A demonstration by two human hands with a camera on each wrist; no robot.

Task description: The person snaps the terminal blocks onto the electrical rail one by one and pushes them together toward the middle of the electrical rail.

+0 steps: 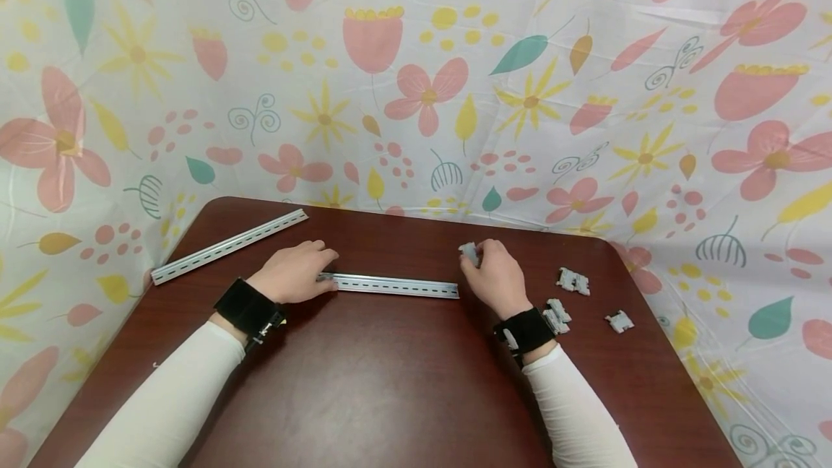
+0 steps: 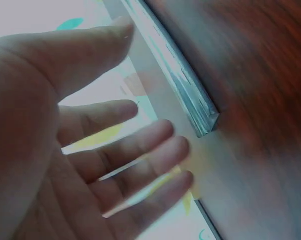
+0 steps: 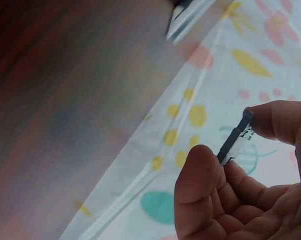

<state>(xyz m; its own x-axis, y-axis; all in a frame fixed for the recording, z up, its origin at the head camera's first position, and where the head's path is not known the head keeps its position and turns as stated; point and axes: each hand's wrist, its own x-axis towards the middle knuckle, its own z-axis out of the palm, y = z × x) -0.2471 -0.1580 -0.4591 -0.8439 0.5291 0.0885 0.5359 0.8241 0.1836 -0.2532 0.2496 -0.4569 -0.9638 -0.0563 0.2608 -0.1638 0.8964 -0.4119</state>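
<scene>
- Here, a slotted metal rail (image 1: 398,286) lies left to right across the middle of the dark red table (image 1: 364,374).
- Left hand (image 1: 295,271): at the rail's left end, fingers extended and slightly parted, grasping nothing; whether it touches the metal cannot be told.
- Right hand (image 1: 499,279): pinches a small grey piece (image 1: 469,253) between thumb and fingers, just beyond the rail's right end and toward the far side; the right wrist view shows the piece edge-on, thin and dark.
- Second rail (image 1: 230,245): slanting at the far left, its right end farther off than its left.
- Loose grey pieces, right of the right hand: a far one (image 1: 573,281), a nearer one (image 1: 557,315) beside the wrist strap (image 1: 525,331), and one farthest right (image 1: 620,321).
- Floral curtain (image 1: 364,118): hangs behind the far edge.
</scene>
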